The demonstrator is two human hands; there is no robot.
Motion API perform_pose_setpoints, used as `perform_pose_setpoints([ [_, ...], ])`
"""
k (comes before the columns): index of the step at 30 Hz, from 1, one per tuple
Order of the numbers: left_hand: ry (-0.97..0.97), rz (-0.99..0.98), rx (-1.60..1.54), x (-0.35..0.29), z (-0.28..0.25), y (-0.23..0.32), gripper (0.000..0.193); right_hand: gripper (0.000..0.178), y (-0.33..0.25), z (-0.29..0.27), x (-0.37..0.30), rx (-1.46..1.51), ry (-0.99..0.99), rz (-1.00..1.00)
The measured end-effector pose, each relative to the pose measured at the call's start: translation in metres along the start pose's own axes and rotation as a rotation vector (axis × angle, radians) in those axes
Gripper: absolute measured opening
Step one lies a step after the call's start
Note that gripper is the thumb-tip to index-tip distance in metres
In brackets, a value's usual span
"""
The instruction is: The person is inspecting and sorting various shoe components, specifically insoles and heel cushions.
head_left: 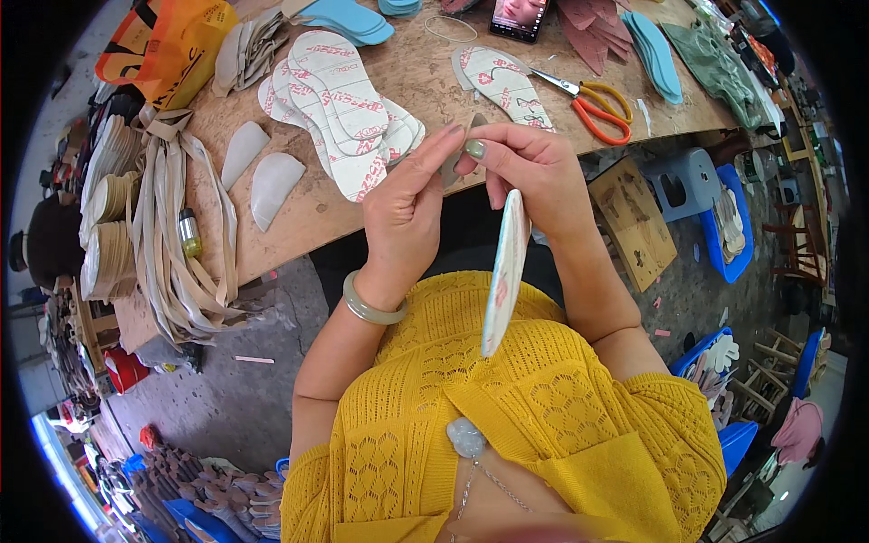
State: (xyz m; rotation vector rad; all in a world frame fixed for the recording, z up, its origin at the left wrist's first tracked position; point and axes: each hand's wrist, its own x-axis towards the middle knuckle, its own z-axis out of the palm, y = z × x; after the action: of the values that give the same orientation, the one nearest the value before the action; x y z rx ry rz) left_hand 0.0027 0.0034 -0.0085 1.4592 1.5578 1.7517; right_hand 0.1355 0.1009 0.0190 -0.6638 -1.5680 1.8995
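Note:
My left hand point(407, 201) is raised over the table's front edge, fingers held together and tips meeting those of my right hand. My right hand point(536, 170) is closed, thumb and index finger pinched at the same spot. A small grey piece point(477, 119) shows just behind the joined fingertips; its kind is unclear. From under my right hand hangs an insole point(507, 271), seen edge-on, whitish with a blue-green edge. How its top end is gripped is partly hidden. Beyond my hands lie a stack of white printed insoles point(335, 100) and another insole point(507, 83).
Orange-handled scissors point(593, 110) lie right of centre on the wooden table point(416, 54), near a phone point(519, 16). Pale strips point(167, 226) hang over the left edge beside two white half-round pieces point(276, 188). Light blue insoles point(654, 56) lie far right. A stool point(683, 181) stands below.

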Motion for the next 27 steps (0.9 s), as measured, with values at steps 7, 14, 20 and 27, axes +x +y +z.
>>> perform_pose_setpoints([
  [7,-0.019,0.092,0.103,0.000,-0.001,0.000,0.039,0.020,-0.004,-0.007,0.000,0.001,-0.025,0.022],
  [14,-0.038,0.125,0.178,0.002,-0.003,0.003,0.043,0.020,-0.007,-0.010,-0.001,0.005,-0.027,0.043],
  [20,-0.038,0.180,0.244,0.002,-0.002,0.002,0.044,0.020,-0.003,-0.011,0.000,-0.039,-0.018,0.021],
  [27,-0.060,0.111,0.152,0.002,-0.003,0.002,0.043,0.020,-0.003,-0.014,0.001,-0.042,-0.043,0.037],
])
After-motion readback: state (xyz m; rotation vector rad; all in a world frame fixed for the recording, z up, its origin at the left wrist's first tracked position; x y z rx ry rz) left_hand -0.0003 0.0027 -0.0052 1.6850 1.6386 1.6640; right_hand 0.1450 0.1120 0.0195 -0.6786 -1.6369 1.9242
